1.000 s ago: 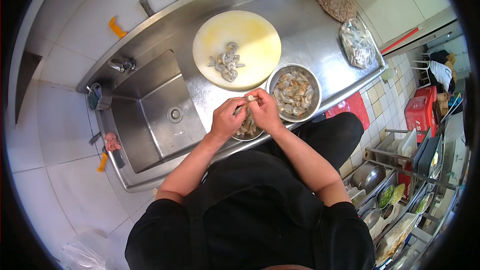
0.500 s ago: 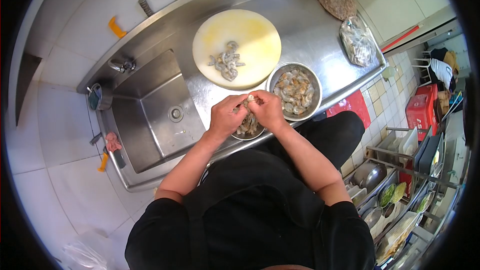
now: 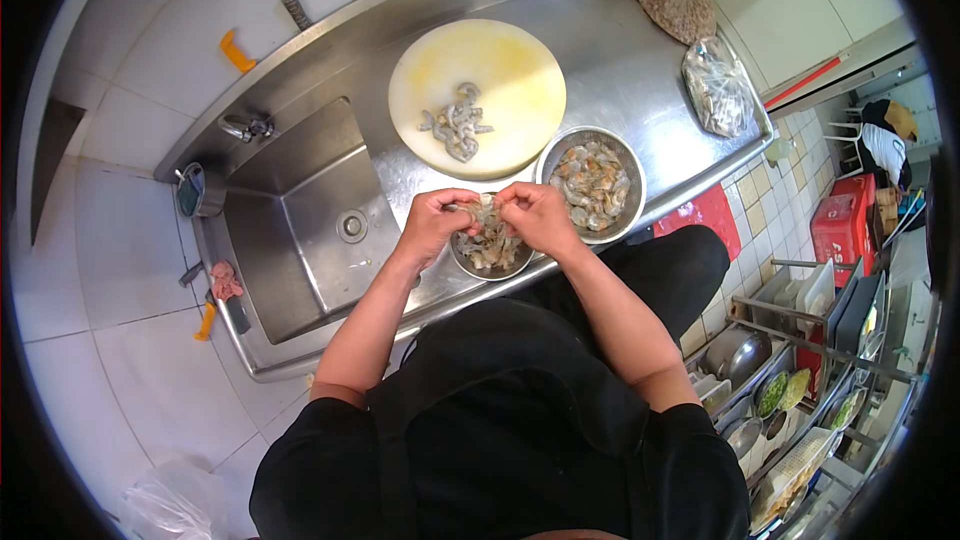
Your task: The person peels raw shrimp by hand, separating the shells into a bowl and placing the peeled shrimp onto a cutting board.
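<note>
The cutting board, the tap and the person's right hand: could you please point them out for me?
Cutting board [image 3: 512, 82]: head view, on its bare upper face.
Tap [image 3: 237, 127]: head view, on its spout.
Right hand [image 3: 543, 217]: head view, on the back of the hand.

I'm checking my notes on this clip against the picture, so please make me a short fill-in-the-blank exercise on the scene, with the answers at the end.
1. A pile of shrimp lies on the round cutting ____.
2. The left hand and right hand are above the ____ of the two bowls.
3. The larger bowl stands on the person's ____ side of the other one.
4. The faucet is mounted beside the metal ____ with a drain.

Missing words: board; smaller; right; sink.
</note>
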